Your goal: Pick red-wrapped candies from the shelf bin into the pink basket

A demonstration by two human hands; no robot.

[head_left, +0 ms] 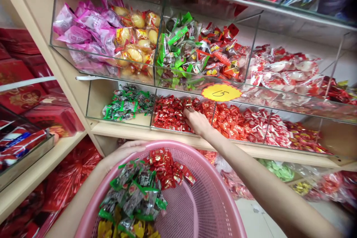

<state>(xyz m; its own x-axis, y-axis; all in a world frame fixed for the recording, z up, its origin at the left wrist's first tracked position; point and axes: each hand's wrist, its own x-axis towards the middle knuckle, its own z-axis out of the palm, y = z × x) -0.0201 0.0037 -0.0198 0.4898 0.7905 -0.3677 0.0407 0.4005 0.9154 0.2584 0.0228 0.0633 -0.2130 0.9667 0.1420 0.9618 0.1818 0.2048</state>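
My left hand point(122, 154) grips the far left rim of a pink plastic basket point(223, 193), its fingers lying along the edge. Inside the basket are red-wrapped candies point(164, 167), green-and-clear wrapped candies point(139, 189) and yellow-wrapped pieces point(139, 228). My right hand point(195, 119) reaches over the basket into a clear bin of small red-wrapped candies point(170, 113) on the lower shelf. Its fingers are curled down among the candies, and the fingertips are partly hidden.
Left of that bin lie green-wrapped candies point(128, 104); orange-red candies point(228, 121) fill the bin to the right. Above, a glass-fronted shelf holds purple packets point(86, 26) and a yellow price tag point(221, 92) marked 15. A wooden upright point(52, 55) stands at left.
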